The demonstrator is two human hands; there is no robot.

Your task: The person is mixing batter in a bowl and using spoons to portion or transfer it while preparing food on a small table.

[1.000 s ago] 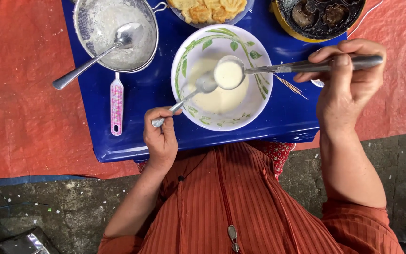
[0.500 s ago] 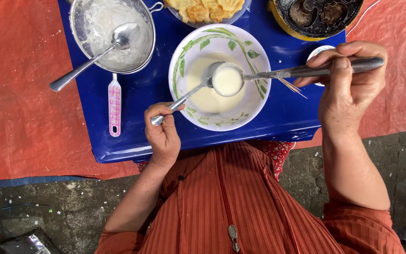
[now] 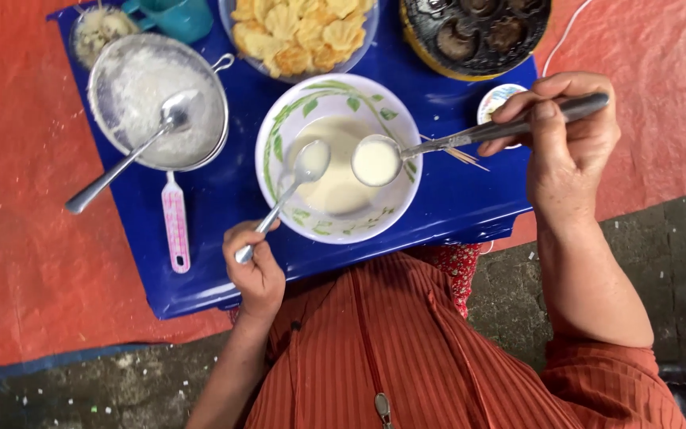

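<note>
grey concrete floor [image 3: 676, 262] | left hand [image 3: 254, 270] fingers closed on small metal spoon [image 3: 283, 195] | right hand [image 3: 569, 143] pinching batter-filled steel ladle [image 3: 406, 152] over white leaf-patterned bowl [image 3: 279, 135] | glossy blue low table [image 3: 454, 206] | red tarp [image 3: 17, 238] beyond

Ladle [image 3: 377, 160], full of pale batter, level over the bowl's [image 3: 279, 127] 3 o'clock side; spoon [image 3: 309, 161] tilted at 9 o'clock.
</note>
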